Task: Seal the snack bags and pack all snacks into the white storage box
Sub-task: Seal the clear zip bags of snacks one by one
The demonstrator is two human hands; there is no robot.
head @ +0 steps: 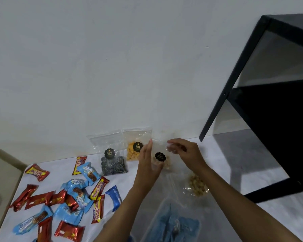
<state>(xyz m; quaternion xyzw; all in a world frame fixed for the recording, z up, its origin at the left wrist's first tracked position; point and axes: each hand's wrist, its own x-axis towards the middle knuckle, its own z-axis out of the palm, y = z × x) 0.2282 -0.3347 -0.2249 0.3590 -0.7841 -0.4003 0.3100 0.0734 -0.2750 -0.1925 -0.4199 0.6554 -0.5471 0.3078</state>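
Note:
Near the wall I hold up a clear zip bag (160, 157) with a round black label and pale snacks inside. My left hand (148, 159) holds its left side, fingers pointing straight up along the edge. The bag's top right corner is pinched by my right hand (184, 152). Two more labelled bags lean on the wall: one with dark spiral snacks (113, 163), one with orange snacks (136, 148). Another clear bag of pale snacks (197, 186) lies under my right forearm. The storage box (157, 212) stands at the bottom edge with blue packets inside.
Several red and blue wrapped snack bars (63, 198) lie scattered over the left of the white table (234, 163). A black metal shelf frame (252, 84) stands on the right, its foot on the table. The wall is close behind the bags.

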